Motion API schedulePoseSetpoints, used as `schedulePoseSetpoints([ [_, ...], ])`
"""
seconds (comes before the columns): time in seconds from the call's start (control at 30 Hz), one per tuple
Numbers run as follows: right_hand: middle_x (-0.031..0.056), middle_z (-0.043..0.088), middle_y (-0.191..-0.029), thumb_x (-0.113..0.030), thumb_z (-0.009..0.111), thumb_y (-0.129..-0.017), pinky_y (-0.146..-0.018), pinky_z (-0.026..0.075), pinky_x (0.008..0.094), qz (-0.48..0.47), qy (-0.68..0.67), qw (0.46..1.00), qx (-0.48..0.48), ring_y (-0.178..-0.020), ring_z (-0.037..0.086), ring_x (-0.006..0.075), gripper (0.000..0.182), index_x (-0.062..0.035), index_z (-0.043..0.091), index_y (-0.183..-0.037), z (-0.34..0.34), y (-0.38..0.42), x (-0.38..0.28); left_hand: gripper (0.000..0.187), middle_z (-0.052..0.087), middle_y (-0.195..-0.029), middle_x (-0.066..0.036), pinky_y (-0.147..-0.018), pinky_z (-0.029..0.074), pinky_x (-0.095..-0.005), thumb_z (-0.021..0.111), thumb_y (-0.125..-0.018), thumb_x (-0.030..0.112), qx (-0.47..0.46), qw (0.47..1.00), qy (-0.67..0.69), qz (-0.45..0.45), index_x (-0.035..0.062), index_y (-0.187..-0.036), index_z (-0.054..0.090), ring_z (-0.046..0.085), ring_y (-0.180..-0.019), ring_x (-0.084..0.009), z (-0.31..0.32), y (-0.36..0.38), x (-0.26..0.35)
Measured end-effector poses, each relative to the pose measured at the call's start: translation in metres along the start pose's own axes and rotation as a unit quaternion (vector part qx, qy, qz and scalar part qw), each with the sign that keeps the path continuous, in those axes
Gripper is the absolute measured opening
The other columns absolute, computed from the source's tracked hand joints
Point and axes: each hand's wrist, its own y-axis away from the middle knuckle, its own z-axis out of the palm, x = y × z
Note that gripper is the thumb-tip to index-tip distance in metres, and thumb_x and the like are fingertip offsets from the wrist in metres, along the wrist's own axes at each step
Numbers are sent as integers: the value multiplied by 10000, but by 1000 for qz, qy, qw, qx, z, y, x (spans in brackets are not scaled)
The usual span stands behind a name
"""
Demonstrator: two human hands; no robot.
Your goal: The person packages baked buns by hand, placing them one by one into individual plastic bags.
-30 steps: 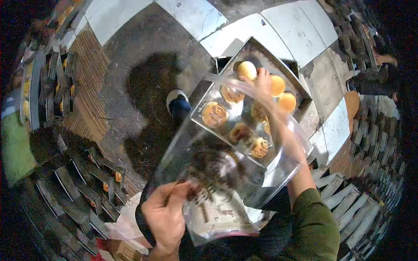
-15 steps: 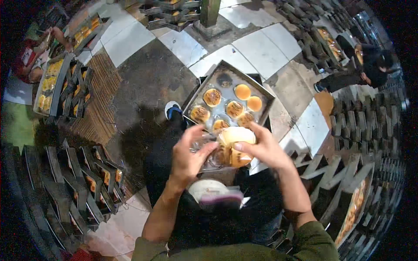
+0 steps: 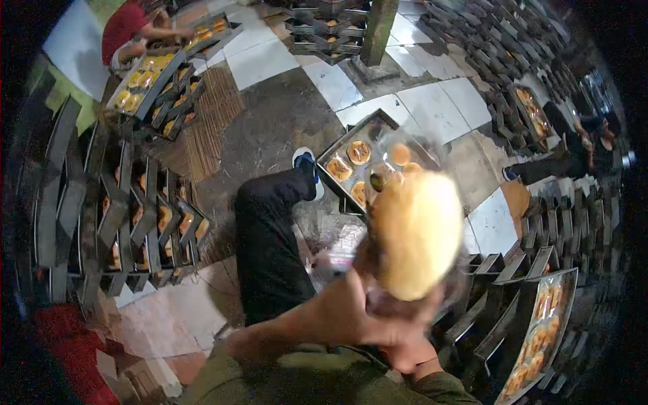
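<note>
A pale yellow bun (image 3: 422,233) is held up close to the camera, with a clear plastic bag around its lower part. My left hand (image 3: 337,307) is just below it, its fingers blurred. Beneath the bun, my right hand (image 3: 405,341) is closed at the bag's lower end, against my left hand. Behind the bun lies a metal tray (image 3: 335,187) on the floor, holding several round buns, some with dark topping (image 3: 358,152) and some plain. The bun and bag cover part of the tray.
Stacked metal trays with bread stand at the left (image 3: 135,209) and right (image 3: 493,304). A person in red (image 3: 125,30) reaches over trays at the upper left. Another person (image 3: 584,152) sits at the right. A post (image 3: 380,34) rises beyond the tray.
The bun and its bag have risen toward the camera. My hands have come together beneath it. The view has shifted, so the floor tray appears further right.
</note>
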Motion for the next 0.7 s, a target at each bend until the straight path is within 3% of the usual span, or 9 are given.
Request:
schedulePoseSetpoints([
  [0.03,225,353,-1314,-697,585,-622,-976,334,502,-38,-4,998,46,-1166,423,376,1083,44,251,-1336,-2,-1,-11,1001,224,-1402,-199,-983,358,-432,835,-595,241,-61,988,137,-48,17,-1373,245,320,-1267,-280,10,3,15],
  [0.1,218,393,-1274,-805,458,-623,-934,378,518,-116,-15,982,146,-1111,469,363,1088,0,274,-1331,-5,-6,-22,996,201,-1416,-195,-996,344,-413,847,-577,240,-99,981,-90,141,32,-1366,277,244,-1309,-261,-24,0,10],
  [0.13,251,392,-1306,-619,649,-674,-888,429,460,-205,26,978,-7,-1157,452,367,980,-25,278,-1361,-20,-13,-4,1007,269,-1372,-164,-1004,334,-384,818,-618,265,22,983,134,120,55,-1386,202,297,-1275,-248,-24,1,9],
  [0.17,259,375,-1287,-834,415,-605,-945,362,518,-181,201,962,-17,-1144,443,404,1083,-10,326,-1304,-8,-14,-12,1021,337,-1327,-133,-1011,324,-355,789,-659,290,145,921,350,93,79,-1406,126,351,-1241,-236,-22,3,6],
  [0.23,276,346,-1323,-604,721,-549,-995,284,501,-70,260,963,-2,-1193,379,435,1102,24,284,-1342,14,-37,-15,932,375,-1280,-108,-954,389,-339,737,-719,341,214,939,257,79,71,-1394,154,412,-1183,-221,-22,-4,-7],
  [0.4,260,412,-1259,-295,752,-589,-896,382,453,-56,447,868,-211,-1096,461,378,862,57,376,-1281,21,-50,-35,709,523,-1124,-176,-899,449,-445,349,-860,626,235,807,542,0,48,-1271,341,545,-1032,-314,-52,-1,-23],
  [0.53,145,572,-960,-208,687,-700,-750,442,376,184,166,788,-564,-826,550,303,410,10,575,-1028,10,-35,-33,786,440,-1268,-199,-927,383,-589,407,-791,691,372,775,511,-19,84,-1289,387,453,-1143,-407,-80,0,-33],
  [0.6,128,572,-886,-124,681,-719,-705,442,359,-43,269,930,-245,-754,545,269,230,-10,596,-901,4,-44,-31,748,491,-1172,-195,-900,427,-531,304,-844,669,367,789,491,28,60,-1274,364,508,-1099,-328,-83,7,-22],
  [0.7,95,560,-794,-32,669,-738,-657,439,298,134,200,964,-114,-705,534,239,156,-47,589,-871,17,-55,1,749,493,-1179,-199,-908,432,-499,309,-845,665,305,816,485,80,54,-1273,371,514,-1097,-317,-71,10,-4],
])
